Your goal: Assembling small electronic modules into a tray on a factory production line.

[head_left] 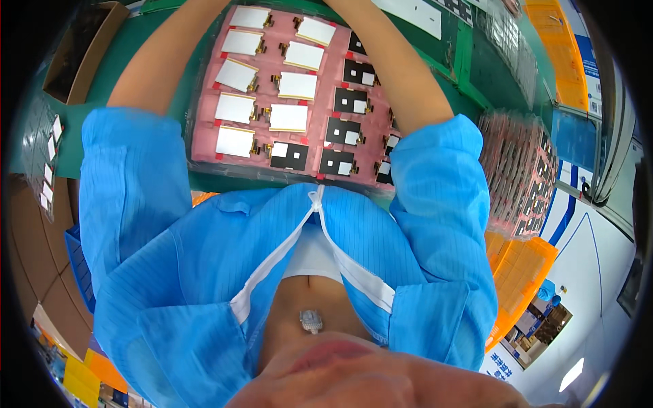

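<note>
Both of my hands lie beyond the top edge of the picture, so their fingers and anything in them are hidden. My bare forearms reach up over a pink tray (pixel 204 129) on the green work surface, one at its upper left corner, the other across its right side. Flat rectangular parts sit in columns on the tray. Several are white-faced pieces (pixel 236 141) with small gold-and-dark connector tails, some a little tilted. Others are black pieces (pixel 297 156) with white squares, mostly towards the right. My right forearm covers part of the right-hand columns.
A tall stack of loaded trays (pixel 513 177) stands at the right, with orange crates (pixel 520 272) beneath it. Clear plastic trays (pixel 507 41) lie at the upper right. An open cardboard box (pixel 85 54) is at the upper left. White strips (pixel 415 17) lie at the far edge.
</note>
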`<move>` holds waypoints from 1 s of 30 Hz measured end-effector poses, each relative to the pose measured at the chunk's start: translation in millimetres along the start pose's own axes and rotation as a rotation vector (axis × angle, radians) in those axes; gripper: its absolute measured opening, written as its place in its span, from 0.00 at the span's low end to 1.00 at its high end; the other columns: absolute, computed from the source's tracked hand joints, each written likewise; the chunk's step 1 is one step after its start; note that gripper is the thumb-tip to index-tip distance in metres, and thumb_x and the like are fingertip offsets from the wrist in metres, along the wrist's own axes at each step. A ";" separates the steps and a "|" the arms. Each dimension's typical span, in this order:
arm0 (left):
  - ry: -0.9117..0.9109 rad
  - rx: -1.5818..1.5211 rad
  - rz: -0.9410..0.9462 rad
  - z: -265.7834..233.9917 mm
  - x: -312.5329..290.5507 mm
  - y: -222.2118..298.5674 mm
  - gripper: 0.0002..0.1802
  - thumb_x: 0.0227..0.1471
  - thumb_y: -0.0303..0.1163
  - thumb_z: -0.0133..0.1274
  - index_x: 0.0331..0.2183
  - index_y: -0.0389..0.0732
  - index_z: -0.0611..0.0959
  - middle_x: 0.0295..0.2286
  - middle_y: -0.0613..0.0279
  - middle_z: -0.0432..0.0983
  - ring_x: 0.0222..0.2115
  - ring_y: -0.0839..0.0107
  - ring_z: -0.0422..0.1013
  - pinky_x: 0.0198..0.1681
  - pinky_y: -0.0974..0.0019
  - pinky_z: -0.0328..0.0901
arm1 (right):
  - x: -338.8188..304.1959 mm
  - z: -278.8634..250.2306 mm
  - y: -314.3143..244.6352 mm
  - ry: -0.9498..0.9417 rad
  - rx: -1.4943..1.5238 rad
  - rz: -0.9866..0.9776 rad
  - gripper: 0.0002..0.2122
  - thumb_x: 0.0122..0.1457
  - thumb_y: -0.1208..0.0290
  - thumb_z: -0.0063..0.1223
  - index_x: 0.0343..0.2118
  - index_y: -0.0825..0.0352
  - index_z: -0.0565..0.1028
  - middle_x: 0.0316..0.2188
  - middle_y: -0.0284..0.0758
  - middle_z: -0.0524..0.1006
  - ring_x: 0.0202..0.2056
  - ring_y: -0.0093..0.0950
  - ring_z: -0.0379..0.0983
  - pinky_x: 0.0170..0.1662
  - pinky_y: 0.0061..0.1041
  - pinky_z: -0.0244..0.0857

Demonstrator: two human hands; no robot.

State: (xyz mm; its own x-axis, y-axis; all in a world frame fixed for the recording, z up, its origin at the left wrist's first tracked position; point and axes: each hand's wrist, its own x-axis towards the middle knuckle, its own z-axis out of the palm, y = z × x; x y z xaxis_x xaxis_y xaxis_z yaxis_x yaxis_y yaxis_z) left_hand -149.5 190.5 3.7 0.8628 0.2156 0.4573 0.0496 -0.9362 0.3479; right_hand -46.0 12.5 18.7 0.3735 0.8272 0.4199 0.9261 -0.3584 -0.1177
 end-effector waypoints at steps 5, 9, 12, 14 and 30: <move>-0.069 -0.009 -0.015 13.8 20.3 -28.0 0.12 0.48 0.23 0.60 0.36 0.43 0.90 0.34 0.48 0.81 0.36 0.48 0.77 0.41 0.51 0.70 | 3.6 -4.1 -2.4 -0.019 0.071 0.098 0.08 0.50 0.66 0.68 0.28 0.65 0.84 0.34 0.45 0.80 0.38 0.46 0.79 0.40 0.42 0.73; -0.119 -0.064 0.029 15.7 23.9 -23.8 0.12 0.49 0.24 0.58 0.36 0.44 0.91 0.31 0.47 0.81 0.34 0.47 0.77 0.39 0.52 0.70 | -4.1 -8.7 5.6 -0.001 0.194 0.028 0.06 0.49 0.71 0.66 0.27 0.67 0.83 0.33 0.47 0.79 0.39 0.48 0.77 0.42 0.42 0.71; -0.146 -0.039 0.011 -3.3 2.2 -23.2 0.17 0.51 0.26 0.57 0.44 0.46 0.88 0.36 0.47 0.81 0.38 0.50 0.77 0.42 0.54 0.70 | -30.0 -64.6 -29.3 -0.025 0.693 -0.089 0.07 0.52 0.72 0.67 0.29 0.68 0.79 0.28 0.39 0.78 0.33 0.33 0.76 0.38 0.32 0.70; -0.258 -0.137 -0.002 -23.3 -0.5 -5.0 0.24 0.55 0.25 0.56 0.55 0.45 0.81 0.43 0.48 0.79 0.43 0.54 0.76 0.45 0.57 0.71 | -67.3 -104.6 -28.9 -0.315 1.057 0.103 0.06 0.57 0.75 0.65 0.31 0.68 0.76 0.26 0.30 0.76 0.29 0.20 0.71 0.35 0.22 0.66; -0.116 -0.282 0.045 -109.6 -219.3 172.3 0.22 0.44 0.29 0.69 0.44 0.41 0.86 0.42 0.60 0.75 0.43 0.58 0.72 0.43 0.60 0.70 | -201.0 -142.8 -76.8 -0.282 0.899 0.268 0.07 0.57 0.76 0.65 0.37 0.70 0.79 0.28 0.35 0.83 0.30 0.23 0.81 0.34 0.23 0.74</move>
State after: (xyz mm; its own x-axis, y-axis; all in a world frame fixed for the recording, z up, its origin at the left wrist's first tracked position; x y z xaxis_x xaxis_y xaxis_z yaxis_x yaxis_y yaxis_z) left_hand -385.3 12.3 53.1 0.9133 0.1277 0.3867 -0.1173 -0.8268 0.5501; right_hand -199.8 -188.1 71.9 0.4677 0.8817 0.0624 0.4606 -0.1829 -0.8686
